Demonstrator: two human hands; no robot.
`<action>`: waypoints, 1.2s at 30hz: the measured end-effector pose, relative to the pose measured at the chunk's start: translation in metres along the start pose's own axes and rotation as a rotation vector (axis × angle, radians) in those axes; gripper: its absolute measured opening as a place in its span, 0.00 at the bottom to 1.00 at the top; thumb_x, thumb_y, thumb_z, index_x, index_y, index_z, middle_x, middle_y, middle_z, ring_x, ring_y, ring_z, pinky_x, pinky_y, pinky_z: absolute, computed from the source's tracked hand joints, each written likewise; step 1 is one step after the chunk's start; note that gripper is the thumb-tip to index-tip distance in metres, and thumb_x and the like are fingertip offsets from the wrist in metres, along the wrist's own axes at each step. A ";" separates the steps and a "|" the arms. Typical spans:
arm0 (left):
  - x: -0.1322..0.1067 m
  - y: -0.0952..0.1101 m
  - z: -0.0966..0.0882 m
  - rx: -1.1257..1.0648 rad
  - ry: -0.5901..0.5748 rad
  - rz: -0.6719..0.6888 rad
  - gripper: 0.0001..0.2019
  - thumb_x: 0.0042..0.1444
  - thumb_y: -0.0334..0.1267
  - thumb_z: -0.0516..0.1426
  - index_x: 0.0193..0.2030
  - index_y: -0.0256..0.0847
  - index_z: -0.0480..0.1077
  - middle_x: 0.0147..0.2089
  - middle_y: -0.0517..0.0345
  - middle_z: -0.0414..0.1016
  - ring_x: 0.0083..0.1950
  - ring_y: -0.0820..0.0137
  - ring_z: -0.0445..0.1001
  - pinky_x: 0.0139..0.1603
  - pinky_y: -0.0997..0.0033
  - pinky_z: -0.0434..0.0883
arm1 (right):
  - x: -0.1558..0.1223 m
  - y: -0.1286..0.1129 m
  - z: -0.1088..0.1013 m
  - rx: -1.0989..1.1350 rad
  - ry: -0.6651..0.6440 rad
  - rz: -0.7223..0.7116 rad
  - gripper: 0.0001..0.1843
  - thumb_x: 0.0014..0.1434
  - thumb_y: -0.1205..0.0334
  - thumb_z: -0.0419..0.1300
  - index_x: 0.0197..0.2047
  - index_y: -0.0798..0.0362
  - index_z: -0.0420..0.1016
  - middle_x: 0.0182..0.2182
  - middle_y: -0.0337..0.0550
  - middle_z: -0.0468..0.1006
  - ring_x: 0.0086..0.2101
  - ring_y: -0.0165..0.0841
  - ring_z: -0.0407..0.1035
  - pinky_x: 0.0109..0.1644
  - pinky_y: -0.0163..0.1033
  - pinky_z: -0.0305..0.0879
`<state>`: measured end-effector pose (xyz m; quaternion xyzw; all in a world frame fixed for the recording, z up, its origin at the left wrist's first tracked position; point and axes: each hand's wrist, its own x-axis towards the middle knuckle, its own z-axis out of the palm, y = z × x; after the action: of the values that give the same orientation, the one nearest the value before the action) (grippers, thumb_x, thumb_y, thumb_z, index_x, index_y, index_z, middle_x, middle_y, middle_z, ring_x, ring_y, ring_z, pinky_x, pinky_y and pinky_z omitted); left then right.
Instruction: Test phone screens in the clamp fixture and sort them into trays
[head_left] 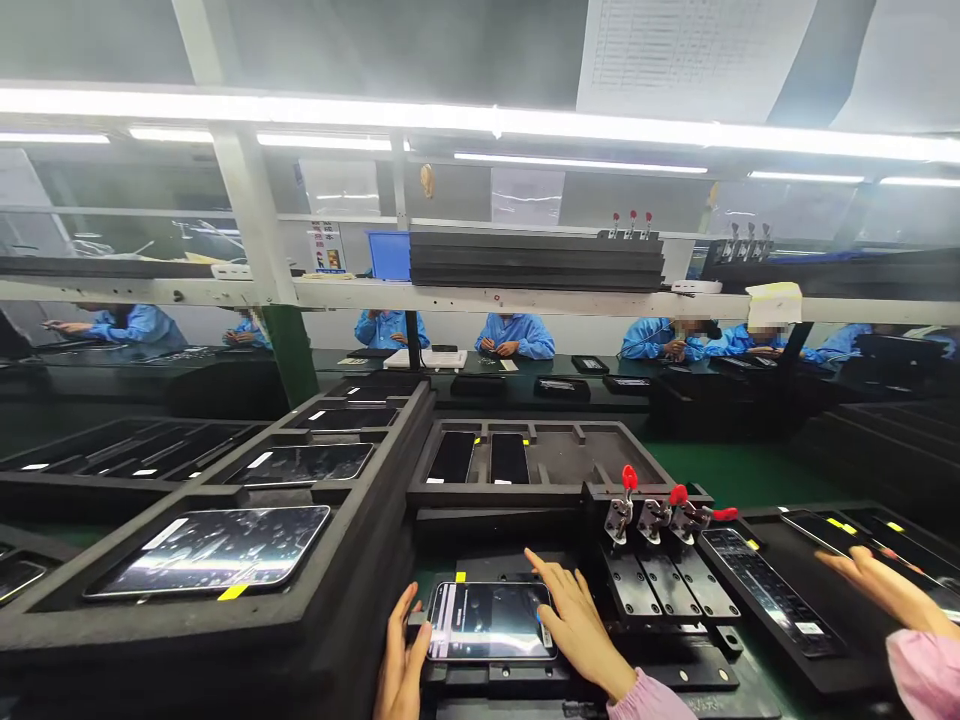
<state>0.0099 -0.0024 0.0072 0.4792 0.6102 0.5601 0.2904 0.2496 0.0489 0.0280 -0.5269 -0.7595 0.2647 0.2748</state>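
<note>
Left hand (401, 650) cupping left edge of tablet (491, 628), grip hard to tell; right hand (577, 622) released, fingers spreading, thumb touching screen. Tablet lying face-up in black fixture (469, 677), left of red-tipped clamps (655, 520). Behind, foam tray (574, 458) holding two dark panels (510, 460). Far right, co-worker's hand (877, 582) extending.

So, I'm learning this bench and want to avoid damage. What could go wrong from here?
Bare fingers are a likely smudge risk: the right hand reaches over one end of the glossy tablet, and the left hand is at the other.
The red-handled clamps stand close beside the right hand, so a careless sideways move might knock them.
Another person's hand is working farther right, so reaching that way could cause a bump.
</note>
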 end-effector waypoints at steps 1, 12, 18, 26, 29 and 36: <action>0.000 -0.001 0.001 -0.041 0.020 -0.015 0.26 0.57 0.54 0.45 0.59 0.46 0.54 0.62 0.55 0.57 0.62 0.57 0.58 0.60 0.55 0.60 | 0.000 -0.001 0.000 -0.040 -0.022 0.003 0.35 0.51 0.66 0.45 0.62 0.32 0.46 0.49 0.35 0.65 0.51 0.33 0.58 0.62 0.58 0.31; 0.004 -0.012 0.012 -0.267 0.068 -0.110 0.32 0.50 0.60 0.48 0.57 0.41 0.55 0.63 0.50 0.55 0.62 0.56 0.56 0.62 0.58 0.55 | 0.001 0.001 -0.002 -0.114 -0.160 0.002 0.34 0.55 0.62 0.43 0.62 0.27 0.37 0.52 0.33 0.60 0.54 0.32 0.53 0.60 0.60 0.23; -0.002 -0.005 0.000 -0.179 -0.018 -0.088 0.30 0.54 0.56 0.47 0.60 0.43 0.53 0.63 0.53 0.54 0.64 0.58 0.52 0.64 0.56 0.47 | 0.007 -0.007 -0.011 0.171 -0.021 0.071 0.38 0.54 0.61 0.44 0.65 0.39 0.30 0.57 0.39 0.56 0.59 0.33 0.46 0.62 0.55 0.30; 0.001 -0.017 0.005 -0.230 -0.002 -0.095 0.32 0.53 0.58 0.47 0.60 0.41 0.53 0.60 0.49 0.59 0.60 0.56 0.60 0.59 0.61 0.59 | 0.016 -0.070 -0.004 -0.191 -0.350 -0.280 0.58 0.40 0.49 0.62 0.65 0.41 0.27 0.56 0.46 0.59 0.54 0.43 0.54 0.57 0.66 0.21; 0.003 -0.027 0.010 -0.251 0.008 -0.103 0.33 0.51 0.59 0.47 0.60 0.41 0.53 0.59 0.49 0.59 0.60 0.56 0.59 0.59 0.59 0.59 | 0.024 -0.079 0.007 -0.326 -0.303 -0.288 0.57 0.38 0.49 0.62 0.65 0.42 0.31 0.48 0.44 0.68 0.47 0.41 0.61 0.55 0.68 0.20; 0.007 -0.049 0.022 -0.258 0.040 -0.093 0.31 0.50 0.57 0.46 0.57 0.41 0.52 0.61 0.45 0.56 0.61 0.53 0.57 0.58 0.54 0.59 | 0.042 -0.080 0.000 -0.484 -0.382 -0.308 0.56 0.31 0.49 0.64 0.63 0.39 0.43 0.37 0.39 0.74 0.37 0.41 0.68 0.54 0.68 0.20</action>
<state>0.0141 0.0166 -0.0427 0.3978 0.5604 0.6293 0.3629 0.1851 0.0643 0.0892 -0.3970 -0.9086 0.1261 0.0316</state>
